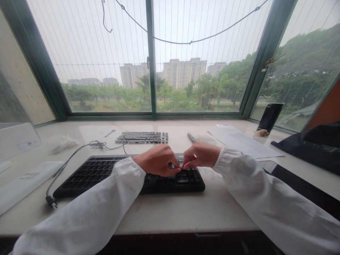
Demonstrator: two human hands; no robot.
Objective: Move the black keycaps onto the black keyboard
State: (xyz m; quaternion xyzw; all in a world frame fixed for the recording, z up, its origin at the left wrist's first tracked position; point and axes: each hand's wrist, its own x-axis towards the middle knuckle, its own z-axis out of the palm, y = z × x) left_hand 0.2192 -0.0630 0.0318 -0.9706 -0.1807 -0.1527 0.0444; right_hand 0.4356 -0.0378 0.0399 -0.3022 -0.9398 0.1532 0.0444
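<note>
A black keyboard (pixel 95 173) lies on the pale sill-like desk (pixel 186 212) in front of me. Both hands hover over its right end, near the number pad. My left hand (pixel 157 160) is curled, its fingertips pinched down at the keys. My right hand (pixel 199 155) meets it from the right, fingers also pinched together. Something very small sits between the fingertips; I cannot make it out. Both arms wear white sleeves. The keyboard's cable (pixel 66 159) loops off to the left and ends in a plug (pixel 50 202).
A second, smaller black keyboard (pixel 143 137) lies further back by the window. Printed papers (pixel 244 143) and a pen (pixel 190 137) lie at the right, a dark cup-like object (pixel 269 117) in the corner, white boxes (pixel 18 184) at the left, a black bag (pixel 313 145) far right.
</note>
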